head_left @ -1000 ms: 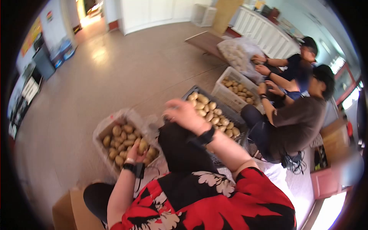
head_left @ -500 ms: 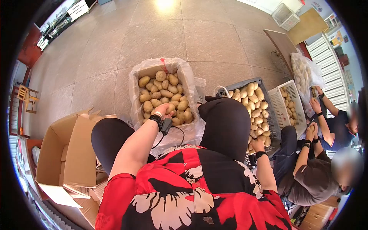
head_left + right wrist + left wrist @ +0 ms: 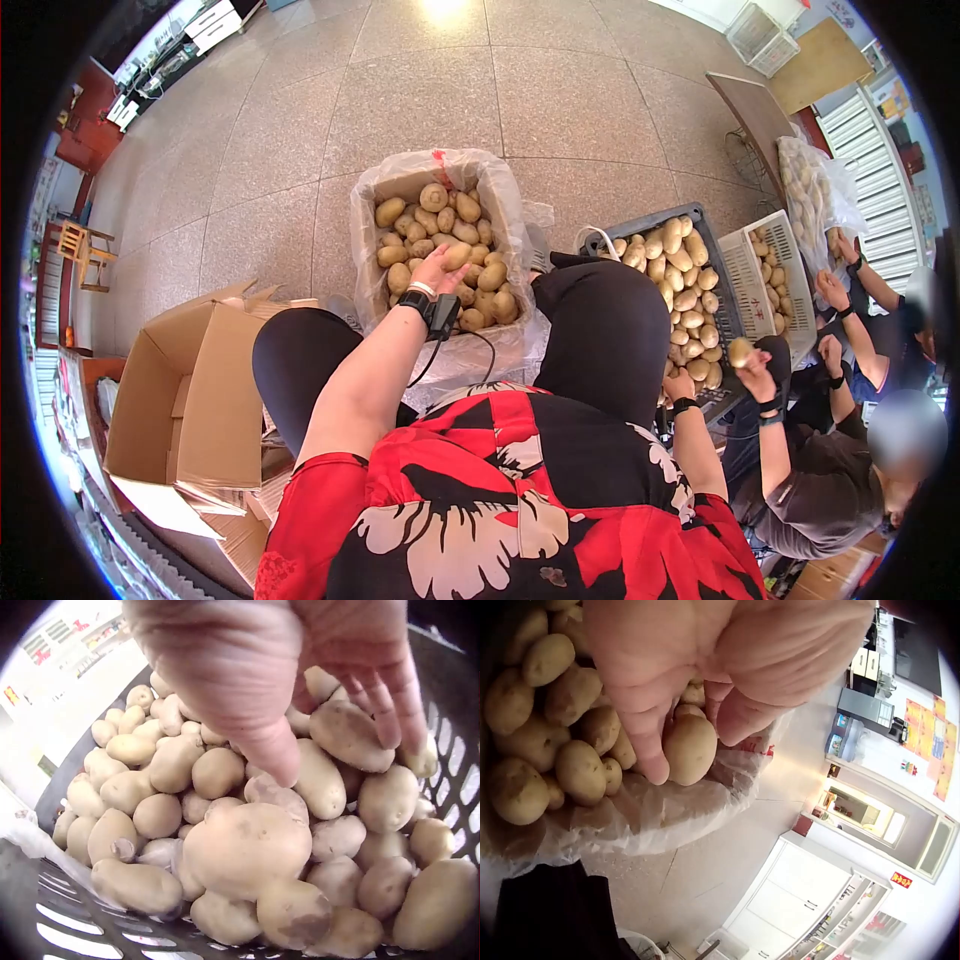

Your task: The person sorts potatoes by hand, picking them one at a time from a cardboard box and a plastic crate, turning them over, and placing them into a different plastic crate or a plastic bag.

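My left hand [image 3: 436,272] holds a potato [image 3: 690,748] between thumb and fingers, over a plastic-lined box [image 3: 512,195] of potatoes between my knees. In the left wrist view the fingers lie on both sides of this potato. My right hand [image 3: 680,387] is at the near end of a dark slotted crate [image 3: 722,290] filled with potatoes. The right wrist view shows its thumb and fingers spread apart, fingertips touching a brownish potato [image 3: 351,736] near the crate's side.
An open cardboard box [image 3: 215,410] stands left of my leg. Beyond the dark crate are a white crate [image 3: 742,270] of potatoes and a clear bag [image 3: 815,185]. Two people sit at the right; the nearer holds up a potato [image 3: 740,352]. A board [image 3: 750,125] stands behind.
The head view swung down and left. My right hand moved from above my knee to the dark crate and stayed there. My left hand, with the potato, shifted slightly farther over the lined box.
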The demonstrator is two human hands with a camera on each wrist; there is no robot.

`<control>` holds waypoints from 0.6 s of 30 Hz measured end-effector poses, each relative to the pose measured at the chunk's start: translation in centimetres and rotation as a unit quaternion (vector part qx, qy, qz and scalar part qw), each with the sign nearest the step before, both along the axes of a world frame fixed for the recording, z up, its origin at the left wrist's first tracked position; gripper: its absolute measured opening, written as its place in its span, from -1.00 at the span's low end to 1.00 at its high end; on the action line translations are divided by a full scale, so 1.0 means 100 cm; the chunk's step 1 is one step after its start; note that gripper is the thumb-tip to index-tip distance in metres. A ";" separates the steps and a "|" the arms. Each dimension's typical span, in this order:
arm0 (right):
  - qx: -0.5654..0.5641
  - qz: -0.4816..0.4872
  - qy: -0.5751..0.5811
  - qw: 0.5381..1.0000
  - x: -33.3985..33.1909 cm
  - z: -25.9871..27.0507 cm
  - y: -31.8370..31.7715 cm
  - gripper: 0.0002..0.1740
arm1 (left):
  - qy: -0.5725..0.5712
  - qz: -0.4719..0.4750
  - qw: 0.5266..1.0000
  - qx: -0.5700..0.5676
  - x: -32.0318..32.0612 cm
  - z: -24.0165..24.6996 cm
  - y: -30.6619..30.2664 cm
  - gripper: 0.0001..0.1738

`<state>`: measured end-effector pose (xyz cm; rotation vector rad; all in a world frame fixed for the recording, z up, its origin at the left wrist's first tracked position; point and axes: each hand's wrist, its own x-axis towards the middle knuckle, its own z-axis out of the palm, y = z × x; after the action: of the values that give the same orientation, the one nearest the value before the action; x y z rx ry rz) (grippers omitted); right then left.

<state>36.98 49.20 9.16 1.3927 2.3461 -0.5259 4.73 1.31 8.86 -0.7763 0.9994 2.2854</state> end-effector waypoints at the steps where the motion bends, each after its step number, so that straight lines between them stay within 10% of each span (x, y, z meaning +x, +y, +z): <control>1: -0.005 -0.020 -0.005 1.000 0.000 0.000 0.001 -0.16 | 0.036 -0.005 0.999 0.040 0.002 0.007 0.006 -0.40; 13: -0.079 -0.112 0.056 0.989 0.026 -0.025 0.015 -0.24 | 0.015 -0.049 0.998 0.040 0.016 -0.016 0.009 -0.46; 18: -0.075 -0.097 0.045 0.991 0.016 -0.022 0.014 -0.26 | -0.057 -0.218 0.948 -0.227 0.036 -0.016 0.007 -0.64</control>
<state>38.58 50.63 6.92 1.5648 2.1992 -0.8184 8.36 2.04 7.25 -0.7611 1.4983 1.6355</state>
